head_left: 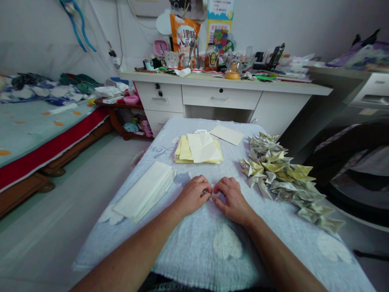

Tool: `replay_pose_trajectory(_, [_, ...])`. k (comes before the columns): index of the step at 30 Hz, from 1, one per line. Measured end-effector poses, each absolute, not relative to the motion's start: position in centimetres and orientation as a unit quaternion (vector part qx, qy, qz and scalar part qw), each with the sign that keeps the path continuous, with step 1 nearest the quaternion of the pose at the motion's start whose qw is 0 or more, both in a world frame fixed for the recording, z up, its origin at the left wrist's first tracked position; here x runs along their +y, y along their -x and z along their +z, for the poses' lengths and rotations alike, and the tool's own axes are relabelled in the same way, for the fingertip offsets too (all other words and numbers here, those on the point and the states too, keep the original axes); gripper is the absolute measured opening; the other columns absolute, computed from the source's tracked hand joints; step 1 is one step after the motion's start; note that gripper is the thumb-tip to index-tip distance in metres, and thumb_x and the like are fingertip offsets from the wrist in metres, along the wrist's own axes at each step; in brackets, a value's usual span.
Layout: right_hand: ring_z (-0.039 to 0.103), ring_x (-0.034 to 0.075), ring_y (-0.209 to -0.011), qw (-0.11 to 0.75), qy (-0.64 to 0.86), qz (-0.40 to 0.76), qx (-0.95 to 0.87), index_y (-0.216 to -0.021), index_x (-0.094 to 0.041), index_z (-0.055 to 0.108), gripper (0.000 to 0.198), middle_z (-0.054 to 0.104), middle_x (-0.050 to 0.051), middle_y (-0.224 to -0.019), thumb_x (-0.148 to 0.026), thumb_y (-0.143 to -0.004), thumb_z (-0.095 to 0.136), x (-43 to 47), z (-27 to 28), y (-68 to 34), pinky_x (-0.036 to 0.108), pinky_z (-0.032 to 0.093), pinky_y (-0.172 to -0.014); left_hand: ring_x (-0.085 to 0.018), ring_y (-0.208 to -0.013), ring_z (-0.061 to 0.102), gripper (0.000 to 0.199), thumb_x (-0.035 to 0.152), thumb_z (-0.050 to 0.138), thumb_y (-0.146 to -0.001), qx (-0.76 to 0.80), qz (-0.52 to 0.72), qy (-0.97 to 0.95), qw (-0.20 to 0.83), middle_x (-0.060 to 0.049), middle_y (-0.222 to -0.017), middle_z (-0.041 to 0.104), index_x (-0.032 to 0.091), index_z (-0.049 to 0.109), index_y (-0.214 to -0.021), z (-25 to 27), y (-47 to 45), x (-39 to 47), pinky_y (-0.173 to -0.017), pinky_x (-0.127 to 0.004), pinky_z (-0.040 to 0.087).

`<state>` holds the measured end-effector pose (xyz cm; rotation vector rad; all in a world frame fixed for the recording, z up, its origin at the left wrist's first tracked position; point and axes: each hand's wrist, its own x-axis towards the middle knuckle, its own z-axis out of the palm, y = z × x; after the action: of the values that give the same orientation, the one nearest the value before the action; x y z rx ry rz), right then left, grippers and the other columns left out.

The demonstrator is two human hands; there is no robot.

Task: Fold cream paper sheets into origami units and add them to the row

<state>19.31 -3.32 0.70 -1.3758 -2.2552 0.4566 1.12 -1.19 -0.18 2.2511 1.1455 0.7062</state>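
My left hand (195, 195) and my right hand (232, 199) meet over the middle of the cloth-covered table, fingers curled in a pinch and fingertips almost touching. Whatever lies between the fingertips is too small or hidden to make out. Just beyond them sits a stack of yellowish paper (182, 151), topped by a creased pale sheet (204, 147). A flat pale sheet (226, 134) rests behind it. Left of my left hand is a pile of long white paper (145, 190). Many pointed folded paper pieces (278, 170) spread in rows to the right of my right hand.
A patterned light-blue cloth (194, 251) covers the table. Behind stands a white desk (219, 97) crowded with a jar (212, 57), an orange bag (184, 38) and other items. A bed (45, 129) is on the left, a washing machine (358, 154) on the right.
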Motion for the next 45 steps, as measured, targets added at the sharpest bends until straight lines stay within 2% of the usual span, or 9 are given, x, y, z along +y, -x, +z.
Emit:
replay_pose_trajectory(3, [0.044, 0.022, -0.093, 0.221, 0.512, 0.146, -0.817, -0.087, -0.021, 0.06, 0.015, 0.052, 0.004, -0.093, -0.034, -0.081, 0.063, -3.5, 0.7, -19.0, 0.035, 0.031, -0.081, -0.017, -0.092, 0.055, 0.009, 0.013, 0.057, -0.079, 0.425, 0.257, -0.832, 0.246, -0.003, -0.091, 0.057, 0.019, 0.063, -0.079, -0.4, -1.2, -1.3, -0.083, -0.029, 0.043])
replay_pose_trajectory(9, [0.044, 0.023, -0.095, 0.202, 0.523, 0.116, -0.82, -0.09, -0.022, 0.059, 0.019, 0.052, 0.005, -0.097, -0.038, -0.082, 0.063, -3.5, 0.5, -18.8, 0.037, 0.031, -0.083, -0.017, -0.094, 0.054, 0.011, 0.011, 0.057, -0.077, 0.417, 0.252, -0.837, 0.251, -0.003, -0.093, 0.057, 0.019, 0.063, -0.082, 0.0, -1.0, -1.3, -0.086, -0.029, 0.043])
replay_pose_trajectory(12, [0.044, 0.023, -0.094, 0.204, 0.512, 0.139, -0.823, -0.092, -0.022, 0.057, 0.019, 0.053, 0.004, -0.096, -0.037, -0.081, 0.063, -3.4, 0.5, -19.0, 0.036, 0.031, -0.083, -0.017, -0.097, 0.054, 0.017, 0.009, 0.059, -0.074, 0.399, 0.24, -0.843, 0.27, -0.003, -0.096, 0.057, 0.019, 0.063, -0.087, 0.4, -0.6, -1.3, -0.089, -0.029, 0.043])
replay_pose_trajectory(18, [0.043, 0.023, -0.097, 0.212, 0.5, 0.171, -0.822, -0.097, -0.021, 0.056, 0.03, 0.053, 0.003, -0.098, -0.024, -0.07, 0.068, -3.5, 1.0, -19.4, 0.036, 0.032, -0.085, -0.019, -0.099, 0.054, 0.02, 0.012, 0.064, -0.073, 0.397, 0.222, -0.844, 0.285, -0.003, -0.098, 0.059, 0.02, 0.063, -0.091, 0.9, -0.3, -1.2, -0.09, -0.03, 0.043])
replay_pose_trajectory(21, [0.043, 0.023, -0.098, 0.215, 0.5, 0.177, -0.82, -0.098, -0.021, 0.057, 0.028, 0.054, 0.004, -0.099, -0.019, -0.07, 0.065, -3.6, 1.1, -19.5, 0.036, 0.032, -0.086, -0.018, -0.098, 0.055, 0.017, 0.013, 0.065, -0.075, 0.399, 0.22, -0.844, 0.283, -0.003, -0.098, 0.059, 0.019, 0.063, -0.091, 0.9, -0.3, -1.2, -0.088, -0.029, 0.044])
replay_pose_trajectory(26, [0.045, 0.023, -0.098, 0.224, 0.491, 0.166, -0.826, -0.096, -0.022, 0.062, 0.021, 0.056, 0.004, -0.1, -0.021, -0.076, 0.066, -3.4, 0.9, -19.6, 0.035, 0.032, -0.085, -0.017, -0.095, 0.056, 0.009, 0.022, 0.061, -0.084, 0.393, 0.222, -0.852, 0.265, -0.003, -0.095, 0.06, 0.02, 0.067, -0.091, 0.8, -0.3, -1.3, -0.085, -0.029, 0.044])
replay_pose_trajectory(30, [0.047, 0.021, -0.092, 0.224, 0.484, 0.156, -0.831, -0.091, -0.022, 0.065, 0.01, 0.058, 0.004, -0.093, -0.019, -0.082, 0.062, -3.1, 0.5, -19.6, 0.034, 0.033, -0.081, -0.016, -0.092, 0.056, 0.014, 0.024, 0.054, -0.089, 0.381, 0.227, -0.864, 0.237, -0.003, -0.09, 0.06, 0.019, 0.067, -0.087, 0.6, -0.3, -1.2, -0.083, -0.028, 0.043])
replay_pose_trajectory(38, [0.048, 0.019, -0.086, 0.234, 0.496, 0.143, -0.824, -0.082, -0.019, 0.065, 0.004, 0.059, 0.004, -0.086, -0.02, -0.085, 0.062, -2.7, -0.3, -19.7, 0.032, 0.033, -0.076, -0.015, -0.086, 0.055, 0.011, 0.011, 0.053, -0.083, 0.406, 0.241, -0.853, 0.221, -0.002, -0.087, 0.058, 0.018, 0.062, -0.08, -0.1, -0.4, -1.1, -0.078, -0.026, 0.043])
replay_pose_trajectory(45, [0.047, 0.02, -0.089, 0.219, 0.537, 0.148, -0.801, -0.085, -0.021, 0.066, 0.005, 0.059, 0.004, -0.091, -0.02, -0.085, 0.061, -2.5, -0.2, -19.7, 0.032, 0.032, -0.077, -0.017, -0.088, 0.054, 0.008, 0.017, 0.058, -0.082, 0.445, 0.246, -0.836, 0.205, -0.003, -0.086, 0.057, 0.018, 0.063, -0.076, 0.1, -0.4, -1.0, -0.081, -0.03, 0.042])
